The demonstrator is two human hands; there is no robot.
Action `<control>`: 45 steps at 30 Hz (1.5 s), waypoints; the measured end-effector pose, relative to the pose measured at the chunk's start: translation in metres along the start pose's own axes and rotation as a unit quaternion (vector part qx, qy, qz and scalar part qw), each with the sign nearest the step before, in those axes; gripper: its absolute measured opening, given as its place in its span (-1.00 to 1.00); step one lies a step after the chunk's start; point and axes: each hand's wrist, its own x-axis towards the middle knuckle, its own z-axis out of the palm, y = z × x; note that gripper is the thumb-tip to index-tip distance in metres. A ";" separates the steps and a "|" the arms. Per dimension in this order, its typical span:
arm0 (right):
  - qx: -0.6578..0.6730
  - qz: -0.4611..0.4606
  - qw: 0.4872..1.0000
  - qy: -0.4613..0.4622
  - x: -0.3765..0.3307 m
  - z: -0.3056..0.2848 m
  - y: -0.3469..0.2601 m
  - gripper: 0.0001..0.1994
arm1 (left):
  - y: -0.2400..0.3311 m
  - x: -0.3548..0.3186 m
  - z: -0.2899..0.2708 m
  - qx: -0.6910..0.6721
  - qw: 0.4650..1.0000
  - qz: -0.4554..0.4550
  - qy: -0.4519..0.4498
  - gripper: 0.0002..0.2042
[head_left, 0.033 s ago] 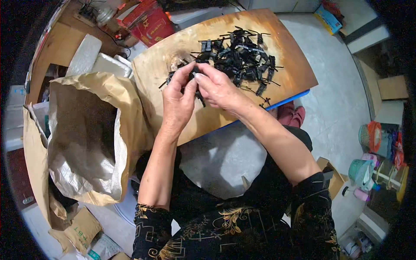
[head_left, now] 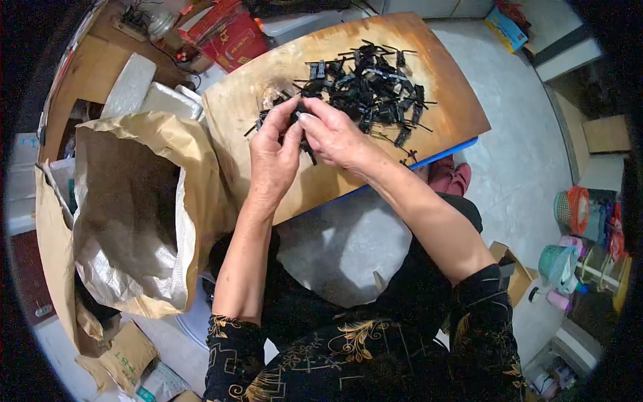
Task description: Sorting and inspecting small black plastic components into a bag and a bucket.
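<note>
Item one: a wooden board (head_left: 268,100), tan and worn, lying tilted across the upper middle of the view, with a blue edge (head_left: 445,153) showing under its lower right side. Item two: a heap of small black plastic parts (head_left: 372,84) (thin bars and clips, too tangled to tell one from another) spread over the board's upper right half, with a few strays lying toward the left of the heap. Item three: the left hand (head_left: 271,157), raised over the board's lower left part, fingers curled in and pinching a small black part (head_left: 299,124) at the fingertips. Item four: the right hand (head_left: 335,137), touching the left hand at the fingertips, thumb and fingers closed on the same small black part, which sits between the two hands just beside the heap's left edge. Item five: a large brown paper sack (head_left: 134,221) with a silvery woven lining, standing open to the person's left, just beside the board. Item six: a red box (head_left: 231,33) beyond the board's upper left corner. Item seven: a grey floor (head_left: 529,167) to the right, bearing pink slippers (head_left: 449,177) near the board's lower right edge and coloured plastic containers (head_left: 576,234) well apart at the far right.
</note>
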 end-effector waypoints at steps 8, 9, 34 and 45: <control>-0.133 0.030 0.987 -0.084 -0.006 -0.035 -0.027 -0.74 | 0.020 -0.003 -0.001 -0.181 0.971 -0.147 -0.057 -0.64; -0.214 0.003 0.976 -0.039 -0.012 -0.051 -0.029 -0.73 | 0.017 0.000 -0.004 -0.268 0.946 -0.173 -0.064 -0.62; -0.522 0.007 0.846 0.109 -0.053 -0.142 -0.014 -0.77 | 0.003 -0.009 0.026 -0.476 0.752 -0.439 -0.120 -0.76; -0.375 -0.080 0.924 -0.003 -0.044 -0.060 -0.017 -0.86 | 0.010 -0.005 0.030 -0.422 0.852 -0.261 -0.167 -0.51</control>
